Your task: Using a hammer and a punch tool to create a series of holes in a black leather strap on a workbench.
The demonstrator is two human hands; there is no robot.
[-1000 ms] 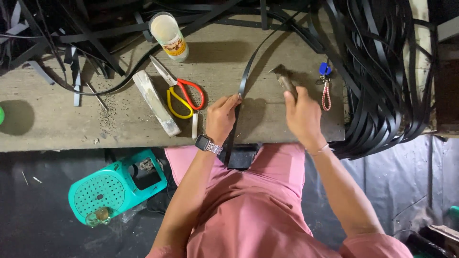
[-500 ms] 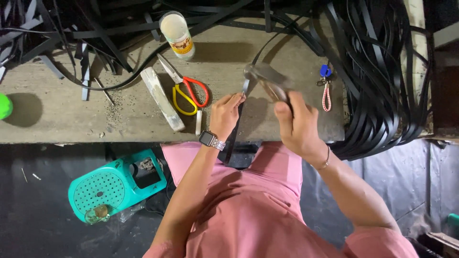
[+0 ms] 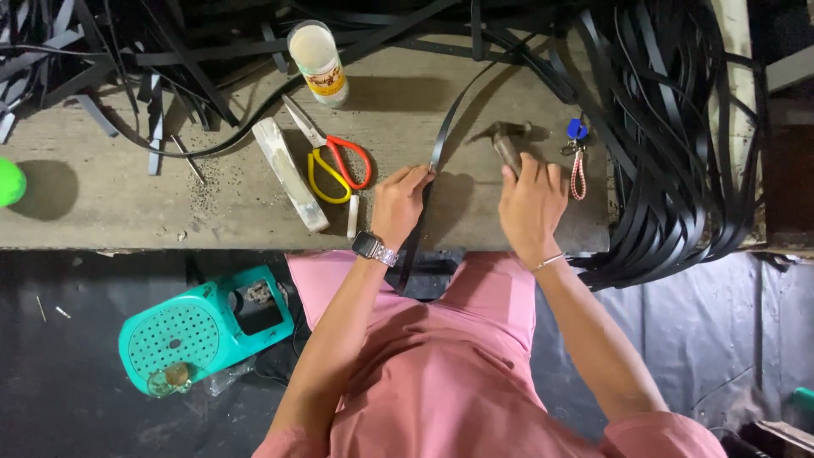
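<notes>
My left hand (image 3: pixel 400 204) pinches a long black strap (image 3: pixel 447 127) against the wooden workbench (image 3: pixel 170 199), fingertips on the strap near the bench's front edge. The strap curves away toward the back of the bench and hangs down past the front edge over my lap. My right hand (image 3: pixel 530 203) grips the handle of a small hammer (image 3: pixel 506 141), whose head rests low on the bench just right of the strap.
Red-and-yellow scissors (image 3: pixel 331 157), a pale wooden block (image 3: pixel 290 174) and a white bottle (image 3: pixel 317 61) lie left of the strap. A blue key fob with a red cord (image 3: pixel 578 157) sits right. Black strap coils (image 3: pixel 678 144) pile at the right and back. A teal stool (image 3: pixel 203 326) stands below.
The hammer was raised above the strap half a second ago and has come down to the bench beside it. My left hand has stayed on the strap.
</notes>
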